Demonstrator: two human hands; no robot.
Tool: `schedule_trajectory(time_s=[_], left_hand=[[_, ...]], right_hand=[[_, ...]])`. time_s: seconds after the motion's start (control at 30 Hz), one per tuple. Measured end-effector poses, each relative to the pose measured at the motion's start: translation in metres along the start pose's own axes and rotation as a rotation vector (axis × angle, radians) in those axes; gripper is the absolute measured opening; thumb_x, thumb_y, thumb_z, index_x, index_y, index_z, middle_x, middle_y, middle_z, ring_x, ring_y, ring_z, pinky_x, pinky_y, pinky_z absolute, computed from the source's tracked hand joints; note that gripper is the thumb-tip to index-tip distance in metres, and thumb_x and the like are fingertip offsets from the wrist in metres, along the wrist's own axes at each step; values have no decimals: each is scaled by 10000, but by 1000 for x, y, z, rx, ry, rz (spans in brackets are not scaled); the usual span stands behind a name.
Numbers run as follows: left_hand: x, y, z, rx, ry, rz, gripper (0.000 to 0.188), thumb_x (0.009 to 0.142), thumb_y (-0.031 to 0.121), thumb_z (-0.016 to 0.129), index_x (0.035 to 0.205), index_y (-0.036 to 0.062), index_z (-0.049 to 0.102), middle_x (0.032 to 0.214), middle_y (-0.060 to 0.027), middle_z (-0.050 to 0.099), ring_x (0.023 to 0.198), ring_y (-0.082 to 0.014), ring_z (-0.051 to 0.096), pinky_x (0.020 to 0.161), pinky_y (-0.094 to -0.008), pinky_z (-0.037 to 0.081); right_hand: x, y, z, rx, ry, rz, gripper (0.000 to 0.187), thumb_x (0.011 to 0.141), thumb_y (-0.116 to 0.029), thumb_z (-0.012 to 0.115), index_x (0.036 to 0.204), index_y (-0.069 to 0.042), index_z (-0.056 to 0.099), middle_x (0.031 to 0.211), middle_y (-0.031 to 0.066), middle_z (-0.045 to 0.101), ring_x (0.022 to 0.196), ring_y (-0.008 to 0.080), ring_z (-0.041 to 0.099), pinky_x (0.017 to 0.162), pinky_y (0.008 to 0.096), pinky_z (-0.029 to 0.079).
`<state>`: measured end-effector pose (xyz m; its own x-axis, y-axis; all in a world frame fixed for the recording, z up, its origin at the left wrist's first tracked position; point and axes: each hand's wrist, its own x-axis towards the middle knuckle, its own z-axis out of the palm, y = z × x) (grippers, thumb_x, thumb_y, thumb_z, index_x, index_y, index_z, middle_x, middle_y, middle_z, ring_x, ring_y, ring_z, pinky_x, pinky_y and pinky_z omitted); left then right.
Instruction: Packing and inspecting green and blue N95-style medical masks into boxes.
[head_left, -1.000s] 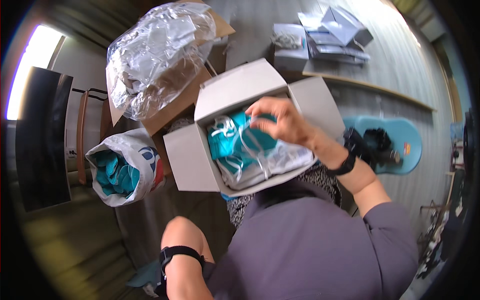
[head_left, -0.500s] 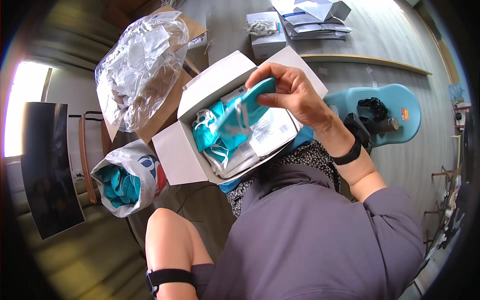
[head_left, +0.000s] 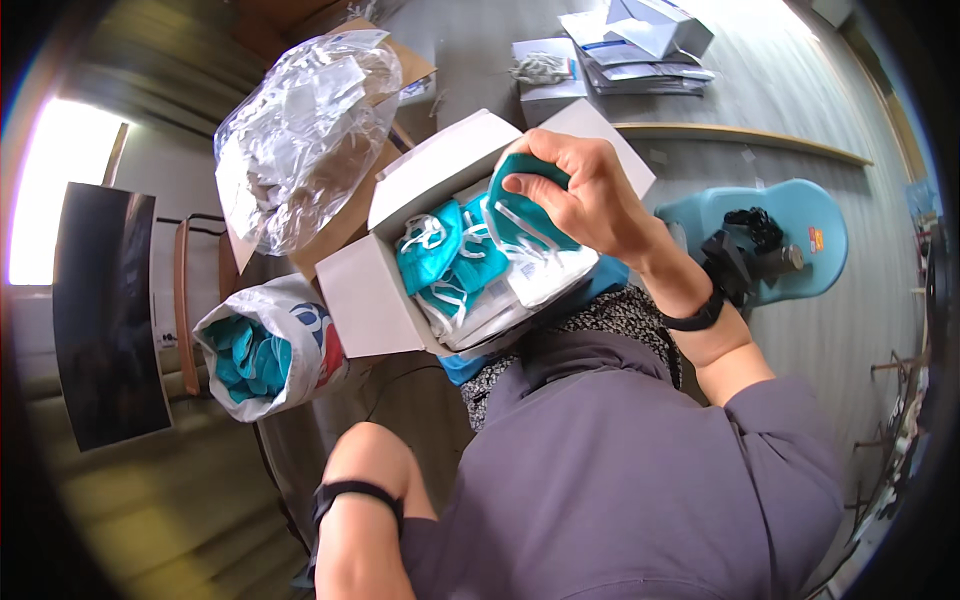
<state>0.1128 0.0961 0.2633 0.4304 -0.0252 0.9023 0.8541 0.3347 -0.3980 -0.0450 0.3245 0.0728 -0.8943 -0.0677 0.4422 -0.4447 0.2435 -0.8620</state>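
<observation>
My right hand (head_left: 590, 190) is closed on a teal face mask (head_left: 525, 205) with white straps, thumb on its near face and fingers behind it. The mask hangs tilted over an open white cardboard box (head_left: 375, 300) in front of me. More teal masks (head_left: 430, 250) with white straps lie jumbled inside the box. Beside them, partly under the held mask, are white printed packets (head_left: 545, 275). My left arm (head_left: 365, 455), with a black band, is bent at the lower left and runs off the lower edge; the fingers of that hand do not show.
A white plastic bag (head_left: 305, 345) full of teal pieces stands left of the box. Behind it, crumpled clear plastic (head_left: 310, 140) fills a brown carton. A blue plastic tub (head_left: 825, 225) with black items stands at right. Flattened cartons (head_left: 650, 65) lie at the back.
My right hand has turned and drawn the face mask up, so its strapped side faces me more. My left arm's band has come higher into the picture. The whole view has shifted slightly.
</observation>
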Motion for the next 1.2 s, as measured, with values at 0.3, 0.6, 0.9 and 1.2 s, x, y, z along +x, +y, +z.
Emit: schedule_trajectory(time_s=[0.3,0.6,0.9,1.2], left_hand=[[-196,-20,47,160,-739,-1432,425,762,194,856,1049,31,587,864,-81,633,779,-184,623,670,-315,501],[-254,-5,49,-174,-658,-1711,374,861,265,787,949,1,538,858,-84,657,829,-141,680,712,-280,550],[-240,-12,29,-784,-669,-2166,327,1037,320,547,894,28,585,653,62,432,584,-23,356,504,-229,295],[-247,-27,-61,-1122,69,-2002,356,1056,184,434,713,89,457,561,29,431,420,-53,335,394,-239,265]], right_hand=[[19,-31,15,-490,-42,-140,155,862,-123,704,952,-31,618,706,196,647,669,395,642,575,426,490],[26,-39,26,-401,-165,-72,132,922,-97,676,993,10,644,723,130,632,602,167,562,590,291,484],[54,-20,13,-143,-343,-26,130,899,-70,697,965,42,697,856,63,710,798,97,621,750,254,508],[63,-3,-18,-87,-447,43,86,873,-17,681,938,18,724,823,49,709,783,93,631,746,244,513]])
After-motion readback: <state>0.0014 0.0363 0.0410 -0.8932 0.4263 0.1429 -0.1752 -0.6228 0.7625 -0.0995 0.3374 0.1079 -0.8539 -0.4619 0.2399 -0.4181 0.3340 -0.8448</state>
